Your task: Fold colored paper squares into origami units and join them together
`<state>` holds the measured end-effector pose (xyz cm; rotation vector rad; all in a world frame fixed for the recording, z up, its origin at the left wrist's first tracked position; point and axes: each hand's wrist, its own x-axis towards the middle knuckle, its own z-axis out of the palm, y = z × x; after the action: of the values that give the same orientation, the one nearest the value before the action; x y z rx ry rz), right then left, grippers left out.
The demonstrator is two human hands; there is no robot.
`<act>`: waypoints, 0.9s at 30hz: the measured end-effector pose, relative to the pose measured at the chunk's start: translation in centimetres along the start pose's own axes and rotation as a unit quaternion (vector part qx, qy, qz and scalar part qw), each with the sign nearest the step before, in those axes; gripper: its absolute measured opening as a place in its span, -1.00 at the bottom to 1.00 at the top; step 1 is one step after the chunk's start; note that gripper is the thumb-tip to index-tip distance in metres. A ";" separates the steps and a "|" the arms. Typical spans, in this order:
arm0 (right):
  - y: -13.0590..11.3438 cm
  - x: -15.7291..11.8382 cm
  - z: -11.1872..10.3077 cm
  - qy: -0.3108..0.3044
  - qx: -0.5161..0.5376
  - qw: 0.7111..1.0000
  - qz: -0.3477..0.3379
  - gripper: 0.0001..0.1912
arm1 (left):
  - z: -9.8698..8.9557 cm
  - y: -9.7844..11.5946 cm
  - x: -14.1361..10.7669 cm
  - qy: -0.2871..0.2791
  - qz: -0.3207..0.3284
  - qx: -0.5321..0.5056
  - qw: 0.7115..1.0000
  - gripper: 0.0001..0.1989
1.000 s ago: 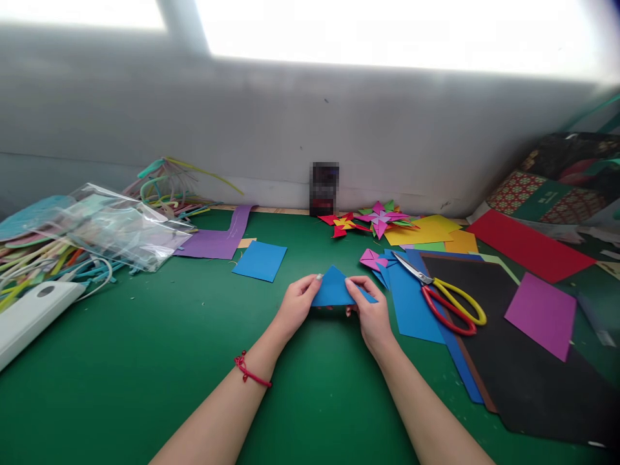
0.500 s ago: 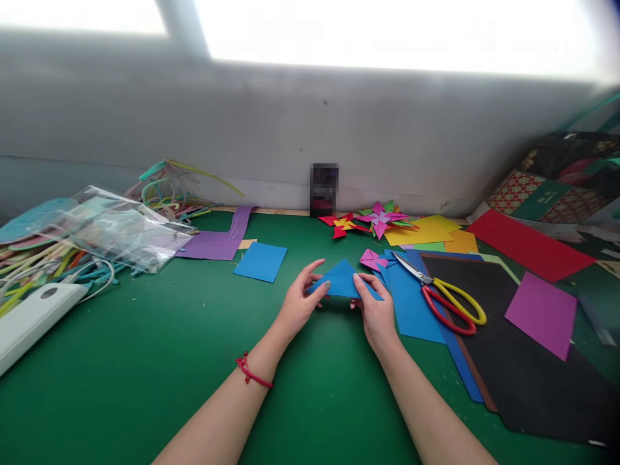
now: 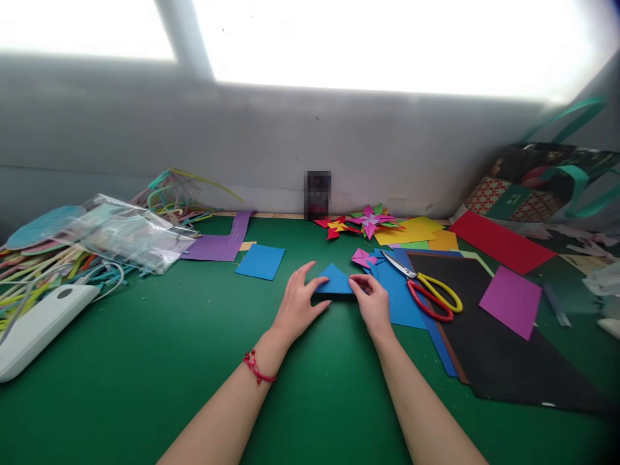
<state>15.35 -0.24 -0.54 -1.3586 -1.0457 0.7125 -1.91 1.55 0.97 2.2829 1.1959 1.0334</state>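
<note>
A folded blue paper triangle lies low over the table with its point away from me and a dark lower edge along its near side. My right hand pinches its right corner between thumb and fingertips. At the left corner, my left hand has its fingers apart, with one fingertip against the paper. The underside of the triangle is hidden. A flat blue paper square lies to the left. Right of my hands are a small pink folded piece and blue sheets.
Scissors with red and yellow handles rest on the blue and black sheets. Folded paper flowers stand near the wall. Purple paper, a plastic bag and a white power bank are at left.
The blue triangle has come down closer to the table. My left hand has loosened from its corner and spread its fingers; my right still pinches it. The view has shifted slightly.
</note>
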 end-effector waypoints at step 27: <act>-1.4 -1.3 -1.3 -0.277 -0.376 0.822 -0.326 -0.83 | -1.9 1.5 -2.4 -0.191 0.067 0.231 0.952 -0.77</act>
<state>15.79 -2.16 0.74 -1.2931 -2.2983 0.1360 -3.41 -1.36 2.10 2.7833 1.2212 0.3301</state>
